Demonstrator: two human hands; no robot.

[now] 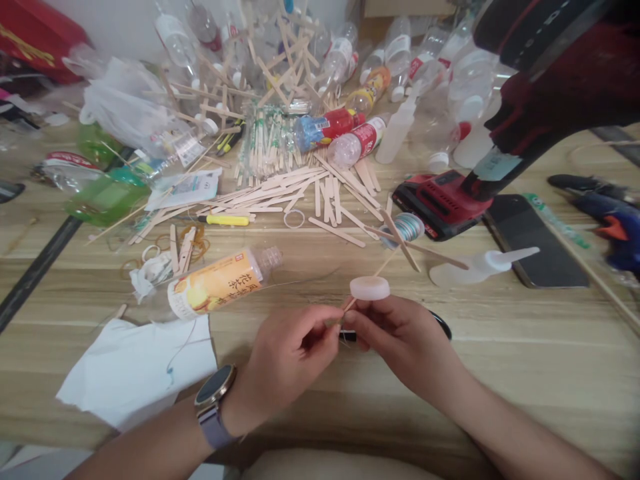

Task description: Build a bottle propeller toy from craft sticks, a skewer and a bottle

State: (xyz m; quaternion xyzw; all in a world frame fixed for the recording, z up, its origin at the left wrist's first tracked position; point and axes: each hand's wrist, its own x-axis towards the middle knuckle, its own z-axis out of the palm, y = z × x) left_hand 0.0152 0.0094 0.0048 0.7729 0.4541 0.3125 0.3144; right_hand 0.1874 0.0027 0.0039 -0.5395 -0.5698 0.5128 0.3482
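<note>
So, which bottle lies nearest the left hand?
The uncapped, orange-labelled clear bottle, on its side; the other bottles are farther from the left hand.

Showed a broad wooden surface [520, 373] in pale brown, streaked with lighter and darker grain and reaching across most of the view. Had a dark strip [37, 277] cutting slantwise over the left side, and a plain greyish-white wall [120, 27] rising behind the far edge, with brown cardboard [407, 7] at the top, right of centre. Looked softly lit, with pale sheen and faint, blurry shadows on the wood.
</note>
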